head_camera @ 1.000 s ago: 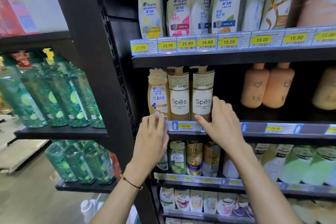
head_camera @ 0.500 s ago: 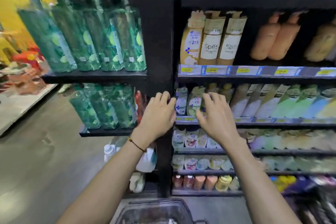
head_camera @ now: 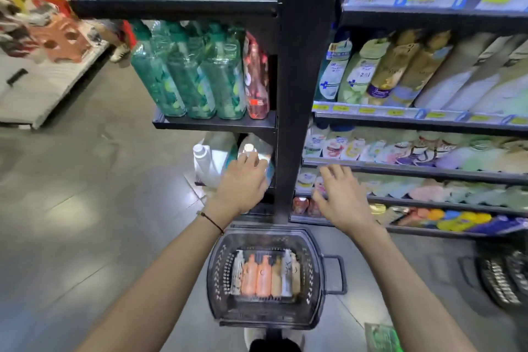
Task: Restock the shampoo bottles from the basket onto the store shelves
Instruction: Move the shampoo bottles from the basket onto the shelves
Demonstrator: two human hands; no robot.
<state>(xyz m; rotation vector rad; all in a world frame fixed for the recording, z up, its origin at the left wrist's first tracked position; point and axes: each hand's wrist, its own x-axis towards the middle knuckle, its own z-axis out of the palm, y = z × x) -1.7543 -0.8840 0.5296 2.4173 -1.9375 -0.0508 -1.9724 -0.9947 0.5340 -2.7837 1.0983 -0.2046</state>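
A dark plastic basket stands on the floor below me. Inside it lie several shampoo bottles, orange, tan and white, side by side. My left hand hovers above the basket's far rim, empty, fingers apart, palm down. My right hand is held beside it to the right, also empty with spread fingers, in front of the lower store shelves. Neither hand touches the basket or a bottle.
A black upright post divides the shelving. Green bottles fill the left bays, with white jugs on the floor under them. A second dark basket sits at the right. Open grey floor lies to the left.
The view has tilted down from the middle shelves to the floor. Both hands have dropped from the shelf edge to just above the basket, which is now fully in sight.
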